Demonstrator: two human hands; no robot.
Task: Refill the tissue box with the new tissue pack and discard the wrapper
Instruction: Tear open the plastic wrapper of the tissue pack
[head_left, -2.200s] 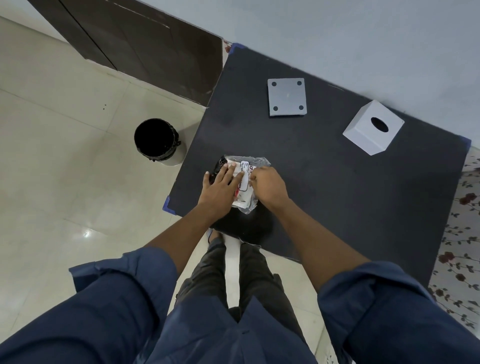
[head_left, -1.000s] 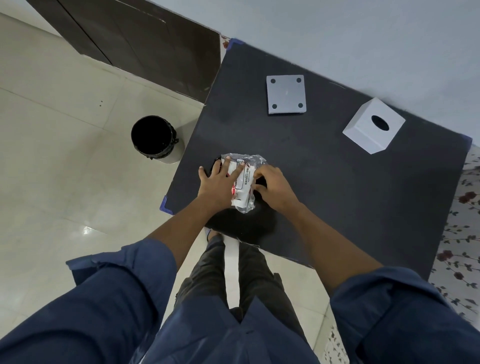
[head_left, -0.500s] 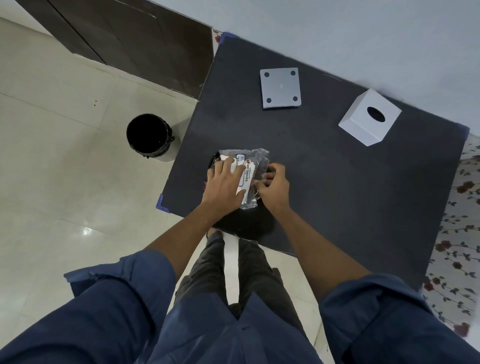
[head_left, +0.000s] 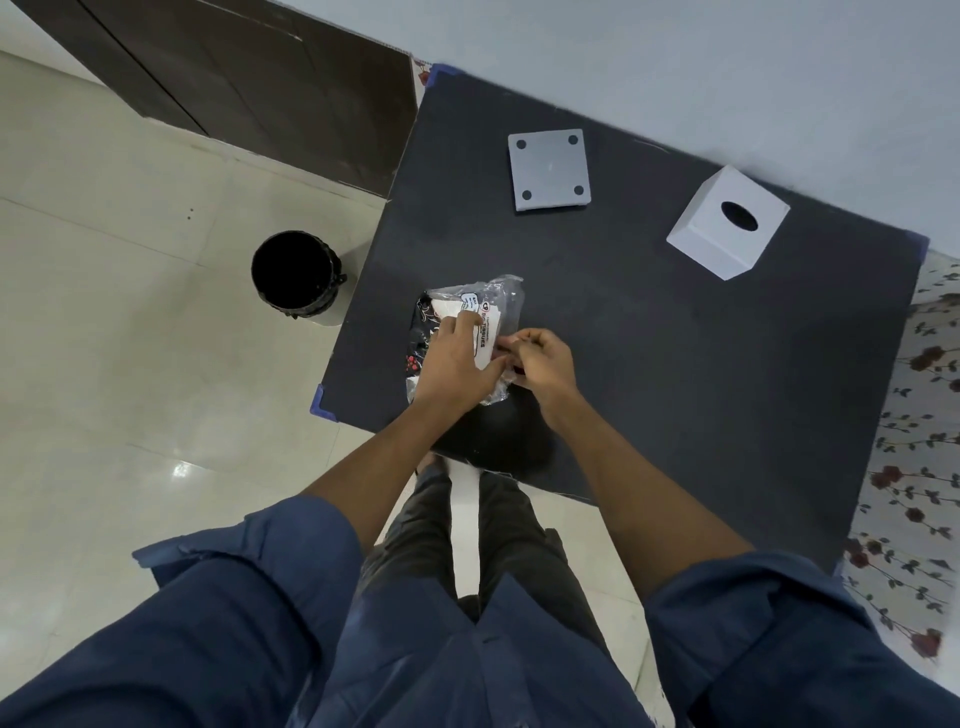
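A tissue pack (head_left: 485, 306) in clear printed wrapper lies on the black table (head_left: 649, 374) near its front left corner. My left hand (head_left: 454, 366) presses flat on the pack, covering its near half. My right hand (head_left: 543, 358) pinches the wrapper at the pack's right edge with closed fingers. A white cube tissue box (head_left: 727, 228) with a round hole on top stands at the far right of the table. Its flat grey base plate (head_left: 549, 169), with a hole in each corner, lies apart at the far middle.
A black round bin (head_left: 296, 273) stands on the tiled floor just left of the table. A dark wooden door (head_left: 249, 78) is behind it. A pale wall runs along the table's far edge. A floral cloth (head_left: 914, 467) shows at the right.
My right hand has shifted from resting on the pack's right side to pinching the wrapper's edge. My left hand stays pressed on the pack. The camera view has moved slightly.
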